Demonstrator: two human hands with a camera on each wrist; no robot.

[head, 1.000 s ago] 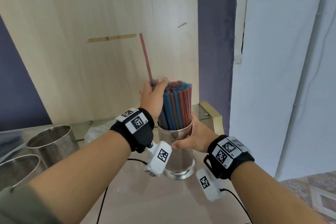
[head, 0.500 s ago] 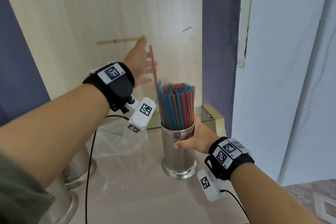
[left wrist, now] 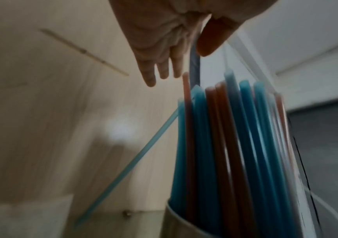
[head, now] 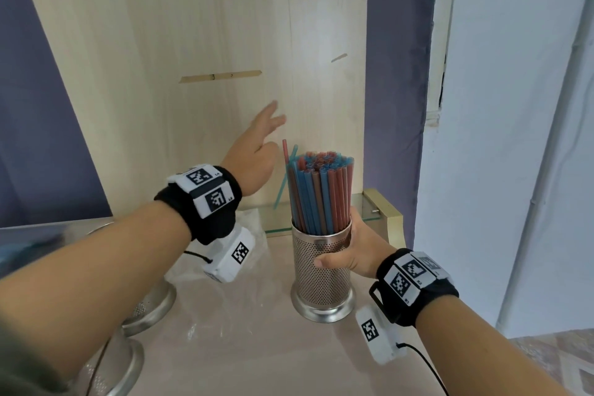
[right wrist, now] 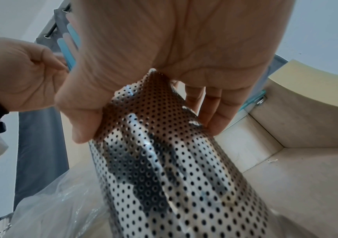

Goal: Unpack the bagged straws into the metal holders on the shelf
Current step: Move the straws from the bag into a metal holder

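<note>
Head view shows my right hand (head: 348,254) wrapped around the upper wall of a perforated metal holder (head: 322,276), thumb across the front and fingers behind, keeping it upright on the pale shelf (head: 257,357). Packed inside the holder is a dense bundle of blue and red straws (head: 318,190), ends roughly level. Two straws at the bundle's left edge stand a little proud, and one loose blue straw (head: 282,188) leans away to the left of the holder, outside it, its lower end down by the glass ledge behind.

My left hand (head: 257,151) hangs in the air up and to the left of the holder, fingers straight and spread, gripping nothing. Left wrist view confirms this: its fingertips (left wrist: 150,80) sit just above the straw tops, though blur hides whether they touch.

Left of the holder lies the crumpled clear bag (head: 221,292), and two more metal holders (head: 151,299) stand further left, partly hidden by my forearm.

I judge this holder filled and the step to be tidying. Next calls for picking up the stray blue straw and slotting it in.
</note>
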